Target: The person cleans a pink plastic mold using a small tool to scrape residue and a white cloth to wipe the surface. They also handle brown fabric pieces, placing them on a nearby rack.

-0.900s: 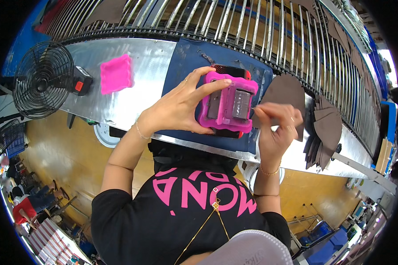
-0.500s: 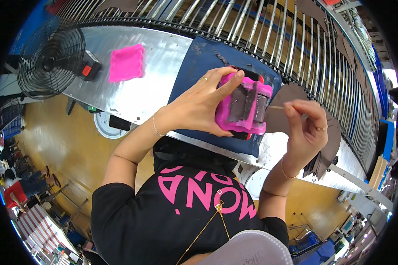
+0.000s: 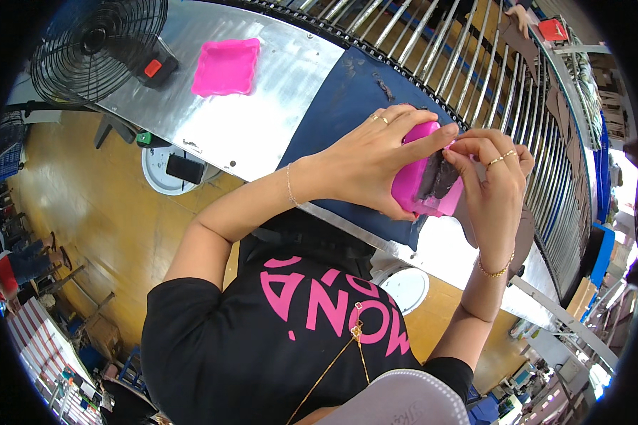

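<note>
Tilting over the right part of the blue mat [image 3: 326, 113], the pink box [image 3: 408, 183] has its dark face [image 3: 443, 177] turned up and to the right; whether it touches the mat, I cannot tell. And look at the left hand [image 3: 365, 159]: spread wide, wrapped about the box from the left, digits at its far and near edges. A braced hold, I'd judge, keeping the box steady while the right side stays free. In at that open side is the right hand [image 3: 493, 166], fingers drawn in, tips at the upper right edge; whether they pinch anything, I cannot tell, the box being so close behind them.

Out to the mat, spread under the work, probably to spare the metal counter [image 3: 276, 134]. Brown pieces [image 3: 523, 237] lie just right, partly behind the right forearm, likely parked within reach. Over on the left, well apart, a pink tray [image 3: 227, 69] sits flat, out of the hands' way, it seems. Beyond it, the fan [image 3: 96, 49] stands at the counter's end, perhaps for air across the work. Along the far edge run metal bars [image 3: 432, 42], and down low, a phone [image 3: 185, 168] rests on a white bucket [image 3: 157, 172], handy but off the counter
</note>
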Action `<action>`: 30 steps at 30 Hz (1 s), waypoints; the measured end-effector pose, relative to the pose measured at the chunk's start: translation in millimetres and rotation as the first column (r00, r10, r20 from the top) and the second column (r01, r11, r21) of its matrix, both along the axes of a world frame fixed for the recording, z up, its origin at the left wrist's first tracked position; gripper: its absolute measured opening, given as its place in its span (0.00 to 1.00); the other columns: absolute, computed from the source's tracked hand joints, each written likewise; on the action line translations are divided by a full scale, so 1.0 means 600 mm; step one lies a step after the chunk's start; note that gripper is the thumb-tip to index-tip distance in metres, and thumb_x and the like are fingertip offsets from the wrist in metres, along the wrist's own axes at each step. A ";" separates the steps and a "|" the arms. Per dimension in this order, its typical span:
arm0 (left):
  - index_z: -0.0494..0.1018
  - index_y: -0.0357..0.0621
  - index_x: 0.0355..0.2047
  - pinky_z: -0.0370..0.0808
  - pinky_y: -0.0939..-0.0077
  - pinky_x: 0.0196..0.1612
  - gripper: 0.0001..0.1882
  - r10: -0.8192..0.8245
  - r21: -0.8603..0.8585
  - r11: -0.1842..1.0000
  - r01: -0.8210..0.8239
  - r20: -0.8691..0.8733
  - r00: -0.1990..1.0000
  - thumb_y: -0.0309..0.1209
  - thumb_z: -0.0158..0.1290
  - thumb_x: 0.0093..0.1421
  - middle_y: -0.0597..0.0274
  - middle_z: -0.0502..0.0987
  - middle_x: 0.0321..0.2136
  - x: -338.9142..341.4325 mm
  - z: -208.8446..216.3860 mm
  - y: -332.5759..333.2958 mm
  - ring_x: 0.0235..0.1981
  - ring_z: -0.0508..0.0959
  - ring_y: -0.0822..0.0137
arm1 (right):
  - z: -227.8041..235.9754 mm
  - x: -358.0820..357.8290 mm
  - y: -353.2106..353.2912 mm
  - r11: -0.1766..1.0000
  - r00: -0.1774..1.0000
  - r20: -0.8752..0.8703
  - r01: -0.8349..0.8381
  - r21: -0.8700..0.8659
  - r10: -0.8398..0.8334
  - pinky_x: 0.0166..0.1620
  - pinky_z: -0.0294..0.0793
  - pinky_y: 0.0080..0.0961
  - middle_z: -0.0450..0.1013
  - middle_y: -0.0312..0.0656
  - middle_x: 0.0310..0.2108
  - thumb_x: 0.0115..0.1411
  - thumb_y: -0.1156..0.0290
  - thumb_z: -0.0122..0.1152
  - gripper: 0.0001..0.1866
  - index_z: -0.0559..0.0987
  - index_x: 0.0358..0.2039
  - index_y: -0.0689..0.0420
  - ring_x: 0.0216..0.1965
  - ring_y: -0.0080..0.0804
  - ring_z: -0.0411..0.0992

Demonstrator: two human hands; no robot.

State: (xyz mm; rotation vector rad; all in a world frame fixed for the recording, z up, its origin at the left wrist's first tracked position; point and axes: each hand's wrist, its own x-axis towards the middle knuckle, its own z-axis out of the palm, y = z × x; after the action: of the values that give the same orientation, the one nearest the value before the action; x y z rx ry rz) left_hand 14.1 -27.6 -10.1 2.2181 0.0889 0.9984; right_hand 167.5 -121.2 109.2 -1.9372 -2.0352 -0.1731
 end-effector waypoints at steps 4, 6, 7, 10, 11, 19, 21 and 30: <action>0.40 0.47 0.71 0.60 0.46 0.62 0.72 0.009 0.004 1.000 -0.009 -0.025 1.000 0.47 0.75 0.32 0.40 0.60 0.62 0.001 0.004 -0.001 0.60 0.62 0.37 | 0.005 0.000 0.005 0.996 0.998 0.049 -0.024 -0.086 0.028 0.48 0.61 0.33 0.72 0.39 0.36 0.52 0.69 0.68 0.08 0.80 0.30 0.59 0.40 0.37 0.70; 0.40 0.45 0.71 0.60 0.46 0.62 0.72 0.013 0.006 1.000 -0.012 -0.024 1.000 0.47 0.75 0.32 0.40 0.60 0.62 0.002 0.004 0.000 0.60 0.63 0.37 | 0.003 0.005 0.005 0.987 0.999 -0.036 -0.030 -0.159 0.024 0.48 0.61 0.33 0.71 0.39 0.37 0.51 0.69 0.68 0.08 0.80 0.29 0.59 0.41 0.37 0.69; 0.41 0.48 0.71 0.61 0.46 0.61 0.71 0.015 -0.014 1.000 -0.015 -0.006 1.000 0.48 0.74 0.33 0.40 0.61 0.61 0.003 0.002 0.000 0.60 0.63 0.37 | 0.002 0.006 0.005 0.980 0.997 -0.079 -0.035 -0.195 0.020 0.48 0.60 0.33 0.70 0.39 0.38 0.51 0.68 0.68 0.09 0.80 0.29 0.59 0.42 0.38 0.68; 0.44 0.52 0.72 0.61 0.46 0.61 0.68 0.020 -0.053 0.998 -0.018 0.035 0.999 0.50 0.73 0.35 0.41 0.64 0.57 0.006 -0.002 0.000 0.59 0.64 0.39 | 0.017 0.003 0.003 0.955 0.999 -0.009 -0.044 -0.295 0.044 0.49 0.58 0.35 0.70 0.40 0.38 0.50 0.68 0.68 0.09 0.80 0.28 0.59 0.42 0.39 0.67; 0.44 0.52 0.72 0.61 0.46 0.61 0.68 0.019 -0.051 0.999 -0.017 0.040 0.999 0.50 0.73 0.35 0.41 0.64 0.58 0.007 -0.002 0.000 0.59 0.64 0.39 | 0.014 0.003 0.006 0.967 1.000 -0.016 -0.024 -0.252 0.021 0.50 0.58 0.35 0.69 0.39 0.38 0.50 0.68 0.68 0.09 0.80 0.27 0.59 0.42 0.38 0.67; 0.43 0.52 0.72 0.60 0.46 0.62 0.69 0.014 -0.067 0.998 -0.013 0.011 1.000 0.51 0.73 0.35 0.42 0.63 0.59 0.008 -0.003 0.000 0.60 0.63 0.39 | 0.019 -0.001 0.005 0.957 0.994 0.022 -0.098 -0.273 0.108 0.51 0.55 0.38 0.69 0.38 0.37 0.50 0.67 0.69 0.08 0.80 0.26 0.57 0.42 0.37 0.67; 0.43 0.51 0.72 0.60 0.46 0.62 0.69 0.008 -0.080 0.997 -0.009 -0.005 1.000 0.51 0.73 0.35 0.43 0.63 0.59 0.005 0.002 0.001 0.60 0.63 0.39 | 0.017 -0.004 0.006 0.967 0.994 0.015 -0.098 -0.237 0.104 0.50 0.56 0.38 0.69 0.37 0.37 0.49 0.68 0.69 0.08 0.80 0.27 0.57 0.41 0.37 0.67; 0.43 0.49 0.72 0.58 0.48 0.63 0.70 -0.005 -0.090 0.996 -0.003 -0.084 0.996 0.51 0.73 0.33 0.44 0.62 0.60 0.000 0.000 0.004 0.61 0.62 0.39 | 0.037 0.001 -0.003 0.996 0.985 -0.164 0.044 -0.082 -0.057 0.48 0.58 0.32 0.72 0.36 0.35 0.47 0.67 0.71 0.08 0.83 0.27 0.55 0.40 0.33 0.70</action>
State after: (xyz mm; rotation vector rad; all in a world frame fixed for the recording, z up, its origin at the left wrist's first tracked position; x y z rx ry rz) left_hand 14.0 -25.0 -10.3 2.1770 0.1675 0.8831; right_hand 168.4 -123.2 131.5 -1.9789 -1.9126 0.0564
